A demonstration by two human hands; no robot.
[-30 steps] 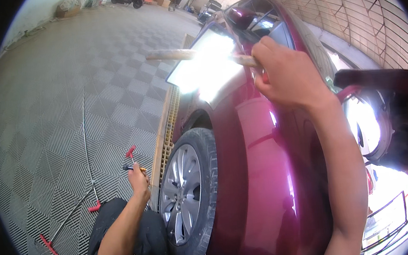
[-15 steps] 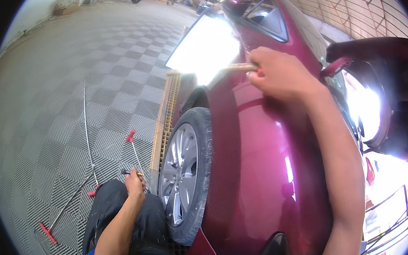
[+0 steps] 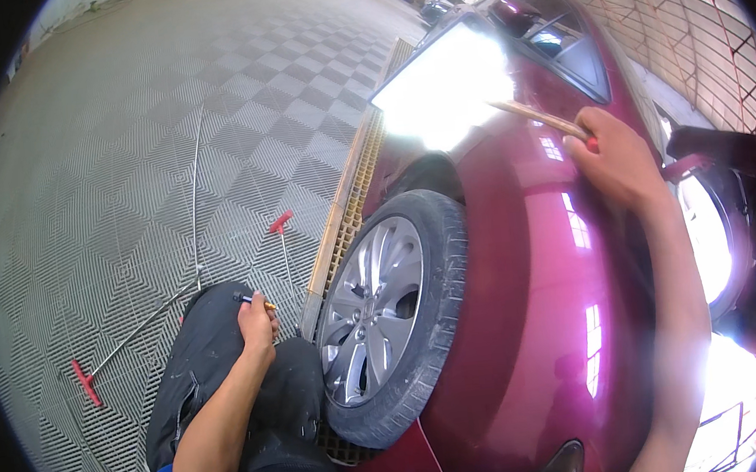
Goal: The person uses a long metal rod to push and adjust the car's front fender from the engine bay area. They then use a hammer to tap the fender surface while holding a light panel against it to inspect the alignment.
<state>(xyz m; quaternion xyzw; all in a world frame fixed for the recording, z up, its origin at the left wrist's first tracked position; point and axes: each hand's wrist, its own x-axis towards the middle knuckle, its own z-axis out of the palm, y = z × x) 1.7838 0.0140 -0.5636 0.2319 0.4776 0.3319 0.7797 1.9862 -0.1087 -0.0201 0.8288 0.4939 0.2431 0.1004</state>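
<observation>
My right hand is closed around a slim wooden stick above the dark red car's fender. Something red shows at its grip, and its far end fades against a glaring white light panel beside the car. Over my knees, my left hand is closed on a short pen-like tool with a dark tip and a yellow end. To its right stands the front wheel, with a silver alloy rim and black tyre.
Long metal rods with red T-handles lie on the grey tiled floor at left. Another red T-handle is near the wheel. A yellow grating with a wooden edge runs alongside the car. The raised dark hood is at right.
The whole view has shifted, so car and light panel sit further right. The stick, level before, now slants down toward my right hand. Both hands keep their hold.
</observation>
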